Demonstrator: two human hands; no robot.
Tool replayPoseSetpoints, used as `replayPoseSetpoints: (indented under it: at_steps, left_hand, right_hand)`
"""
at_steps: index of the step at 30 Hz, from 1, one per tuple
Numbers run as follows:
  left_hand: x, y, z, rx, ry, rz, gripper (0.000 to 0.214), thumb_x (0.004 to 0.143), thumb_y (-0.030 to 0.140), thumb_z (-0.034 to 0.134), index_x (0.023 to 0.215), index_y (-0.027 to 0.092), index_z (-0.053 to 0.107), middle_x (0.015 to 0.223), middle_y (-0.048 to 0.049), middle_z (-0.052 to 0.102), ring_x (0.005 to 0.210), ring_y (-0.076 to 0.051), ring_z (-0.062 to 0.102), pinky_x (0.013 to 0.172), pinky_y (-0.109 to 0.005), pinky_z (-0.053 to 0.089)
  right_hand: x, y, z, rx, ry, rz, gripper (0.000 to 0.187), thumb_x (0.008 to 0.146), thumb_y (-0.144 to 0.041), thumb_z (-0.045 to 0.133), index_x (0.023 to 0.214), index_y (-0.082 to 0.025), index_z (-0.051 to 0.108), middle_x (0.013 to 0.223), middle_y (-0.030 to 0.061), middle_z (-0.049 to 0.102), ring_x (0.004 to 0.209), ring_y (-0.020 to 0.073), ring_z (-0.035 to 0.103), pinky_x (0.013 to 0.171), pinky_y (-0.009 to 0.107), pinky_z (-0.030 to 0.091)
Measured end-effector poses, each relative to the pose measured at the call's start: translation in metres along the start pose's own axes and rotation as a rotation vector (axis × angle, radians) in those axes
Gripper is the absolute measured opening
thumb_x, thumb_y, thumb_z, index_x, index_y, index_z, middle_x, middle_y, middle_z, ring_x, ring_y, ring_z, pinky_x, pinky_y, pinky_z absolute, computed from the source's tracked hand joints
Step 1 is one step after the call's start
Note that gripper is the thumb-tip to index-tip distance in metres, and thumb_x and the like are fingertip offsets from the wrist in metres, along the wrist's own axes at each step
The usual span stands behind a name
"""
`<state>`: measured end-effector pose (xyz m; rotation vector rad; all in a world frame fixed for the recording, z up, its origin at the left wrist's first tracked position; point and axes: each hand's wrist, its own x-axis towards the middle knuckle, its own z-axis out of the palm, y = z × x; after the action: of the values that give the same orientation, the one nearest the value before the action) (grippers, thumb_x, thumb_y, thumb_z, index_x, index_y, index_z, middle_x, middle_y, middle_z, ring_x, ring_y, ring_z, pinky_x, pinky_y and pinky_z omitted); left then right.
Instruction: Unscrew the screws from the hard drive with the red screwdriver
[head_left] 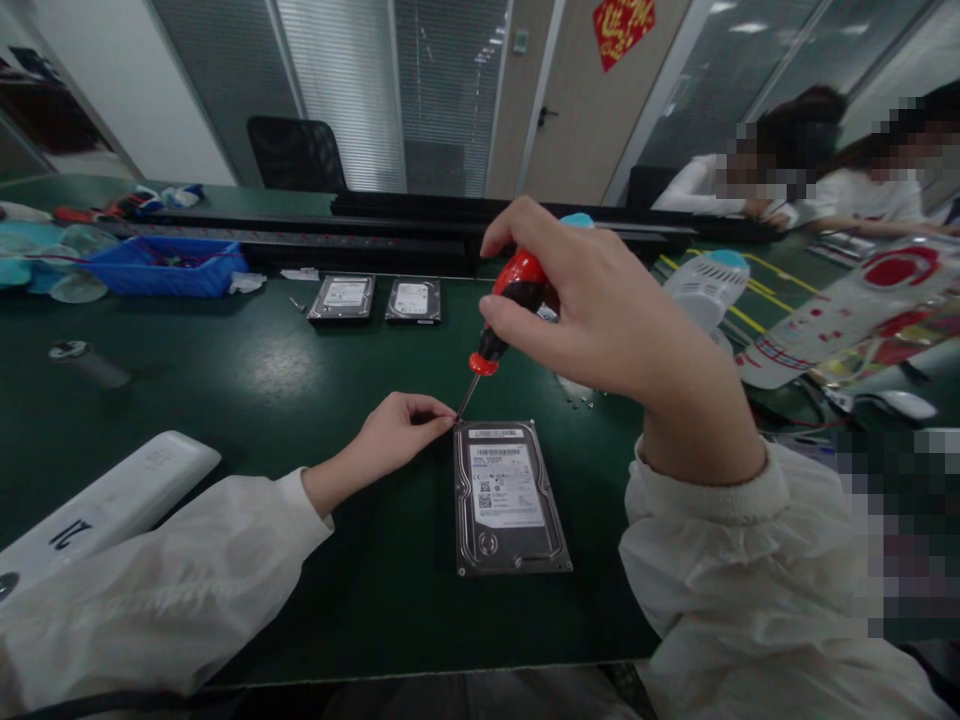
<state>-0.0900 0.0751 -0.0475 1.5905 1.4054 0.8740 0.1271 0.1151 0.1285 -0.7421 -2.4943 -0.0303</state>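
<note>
A hard drive point(507, 497) lies flat on the green table point(247, 370) in front of me, label up. My right hand point(600, 300) is closed round the red and black handle of a screwdriver point(502, 310), held above the drive with its tip pointing down at the drive's far left corner. My left hand point(397, 432) rests on the table just left of that corner, its fingers pinched together right at the screwdriver tip. What they pinch is too small to make out.
Two more hard drives point(343, 297) point(413, 299) lie further back. A blue tray point(161, 266) stands far left, a white device point(105, 500) near left, a small cylinder point(88, 361) left. Small screws point(581, 400) lie right of the drive. Two people sit at far right.
</note>
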Motion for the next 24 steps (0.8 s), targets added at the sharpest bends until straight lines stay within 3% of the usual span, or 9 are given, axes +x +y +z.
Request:
replayPoseSetpoints:
  at_steps: [3, 8, 14, 20, 24]
  left_hand:
    - [-0.0003, 0.001, -0.0004, 0.003, 0.004, 0.0, 0.024, 0.088, 0.041, 0.069, 0.097, 0.024, 0.083, 0.1, -0.0052, 0.083, 0.097, -0.027, 0.075, 0.092, -0.043, 0.054]
    - [0.0001, -0.0012, -0.0006, -0.002, 0.002, -0.003, 0.025, 0.089, 0.042, 0.069, 0.097, 0.023, 0.083, 0.1, -0.0055, 0.082, 0.095, -0.026, 0.075, 0.09, -0.041, 0.055]
    - [0.0001, 0.0007, -0.0016, 0.005, -0.012, -0.012, 0.023, 0.09, 0.04, 0.068, 0.098, 0.024, 0.083, 0.101, -0.0052, 0.082, 0.097, -0.026, 0.075, 0.092, -0.042, 0.055]
    - [-0.0002, 0.0016, -0.0013, 0.005, -0.018, -0.013, 0.024, 0.09, 0.04, 0.067, 0.098, 0.023, 0.083, 0.101, -0.0052, 0.082, 0.096, -0.026, 0.075, 0.091, -0.042, 0.055]
    - [-0.0004, 0.002, -0.0011, 0.006, -0.014, -0.01, 0.023, 0.09, 0.04, 0.068, 0.098, 0.023, 0.083, 0.1, -0.0052, 0.082, 0.096, -0.026, 0.075, 0.091, -0.042, 0.054]
  right_hand:
    - [-0.0002, -0.0015, -0.0018, -0.023, -0.022, 0.067, 0.029, 0.1, -0.047, 0.055, 0.112, -0.022, 0.056, 0.076, -0.0012, 0.056, 0.065, 0.0153, 0.047, 0.066, 0.033, 0.031]
    - [-0.0005, -0.0025, -0.0039, 0.022, -0.043, 0.024, 0.029, 0.093, -0.034, 0.06, 0.118, -0.022, 0.052, 0.088, 0.0006, 0.061, 0.07, 0.0151, 0.05, 0.067, 0.033, 0.033]
    - [0.0009, 0.0004, -0.0018, 0.003, -0.008, 0.1, 0.028, 0.1, -0.051, 0.055, 0.102, -0.023, 0.053, 0.078, 0.0003, 0.056, 0.068, 0.0167, 0.049, 0.066, 0.033, 0.032]
    - [0.0002, 0.0013, -0.001, 0.003, -0.001, 0.087, 0.022, 0.096, -0.036, 0.06, 0.11, -0.023, 0.05, 0.081, 0.0, 0.058, 0.066, 0.0161, 0.049, 0.066, 0.033, 0.034]
    - [0.0001, 0.0025, 0.0005, -0.026, 0.028, 0.123, 0.028, 0.098, -0.049, 0.058, 0.103, -0.023, 0.05, 0.078, 0.0005, 0.056, 0.069, 0.0178, 0.051, 0.066, 0.033, 0.033]
